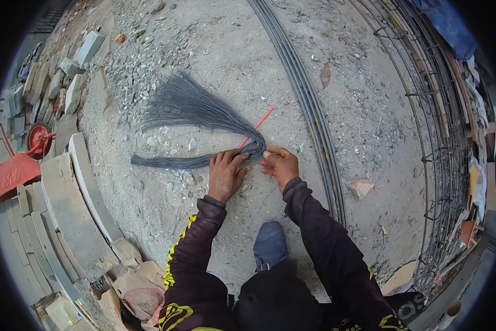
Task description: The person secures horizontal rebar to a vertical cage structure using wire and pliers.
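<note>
A bundle of thin grey binding wire [203, 113] lies on the ground, bent back on itself. Its upper leg fans out to the left, while the lower leg stays tight and narrow. My left hand [226, 174] has its fingers over the lower leg close to the bend, holding it. At the right side of the bend, my right hand [282, 165] is curled with thumb and fingertips pinched at the wire; how many strands they grip is too small to tell. A thin red rod [263, 118] slants across the bend, its lower end hidden by the wire.
Long steel bars [308, 110] run along the ground to my right, with tied rebar cages [438, 127] beyond. Paving blocks [71, 198] and a red wheelbarrow [16, 174] stand at left. Paper sacks [140, 289] lie lower left. My shoe [270, 243] is below my hands.
</note>
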Motion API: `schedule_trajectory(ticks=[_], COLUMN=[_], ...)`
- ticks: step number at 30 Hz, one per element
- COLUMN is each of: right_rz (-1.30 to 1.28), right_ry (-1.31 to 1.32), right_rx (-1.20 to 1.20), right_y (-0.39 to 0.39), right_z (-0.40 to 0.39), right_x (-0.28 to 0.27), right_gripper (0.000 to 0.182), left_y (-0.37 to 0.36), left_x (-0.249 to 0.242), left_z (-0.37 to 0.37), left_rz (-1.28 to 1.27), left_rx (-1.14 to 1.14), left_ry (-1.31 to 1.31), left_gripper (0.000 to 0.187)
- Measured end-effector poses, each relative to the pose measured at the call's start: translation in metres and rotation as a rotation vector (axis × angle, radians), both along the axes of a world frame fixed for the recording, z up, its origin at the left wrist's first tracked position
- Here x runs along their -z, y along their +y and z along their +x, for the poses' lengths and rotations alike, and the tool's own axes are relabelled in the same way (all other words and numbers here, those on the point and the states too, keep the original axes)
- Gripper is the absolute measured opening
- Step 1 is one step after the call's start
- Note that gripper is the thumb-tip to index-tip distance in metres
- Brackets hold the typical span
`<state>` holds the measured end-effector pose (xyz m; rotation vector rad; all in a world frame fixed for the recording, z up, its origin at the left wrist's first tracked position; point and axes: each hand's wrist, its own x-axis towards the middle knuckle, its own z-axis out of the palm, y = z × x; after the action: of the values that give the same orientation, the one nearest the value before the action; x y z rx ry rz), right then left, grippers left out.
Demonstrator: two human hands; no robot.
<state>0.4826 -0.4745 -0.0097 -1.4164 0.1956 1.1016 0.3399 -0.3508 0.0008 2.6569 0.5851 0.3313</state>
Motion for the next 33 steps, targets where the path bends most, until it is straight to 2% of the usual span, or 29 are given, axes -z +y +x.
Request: schedule_trajectory(ticks=[6,9,12,15,18,21,24,33], right_rz=[-0.131,-0.065,-0.07,-0.058,-0.029,-0.053,0.019,0.1], right_ry=[-0.08,-0.047,-0.025,-0.032,-0.005,-0.022,0.027,0.065], right_rx=[-0.002,0.045,0.055,0.045,0.013,0.031,0.055,0.134], right_y=[0.019,0.012,0.007,0.005,0.003,0.009,0.008,0.003], right_z=[0.003,0.003,0.002,0.004,0.002,-0.002,-0.003,-0.015], right_x=[0.012,0.017,0.016,0.012,0.014,0.008,0.016,0.025], right_gripper=[0.02,0.014,0.017,0.018,0.019,0.02,0.021,0.014], left_y=[-0.005,0.001,0.024,0.063,0.094,0.111,0.108,0.104], left_x=[0.001,0.004,0.005,0.017,0.026,0.037,0.052,0.055], left_z=[0.009,0.001,-0.021,-0.057,-0.093,-0.118,-0.121,-0.116], left_rz=[-0.108,0.013,0.11,0.221,0.196,0.132,-0.051,-0.154], left_rx=[-0.088,-0.165,-0.448,-0.759,-0.962,-0.988,-0.98,-0.993], left_ry=[0.013,-0.021,0.023,0.101,0.098,0.098,-0.028,-0.186], left_gripper=[0.034,0.033,0.037,0.051,0.062,0.069,0.072,0.077])
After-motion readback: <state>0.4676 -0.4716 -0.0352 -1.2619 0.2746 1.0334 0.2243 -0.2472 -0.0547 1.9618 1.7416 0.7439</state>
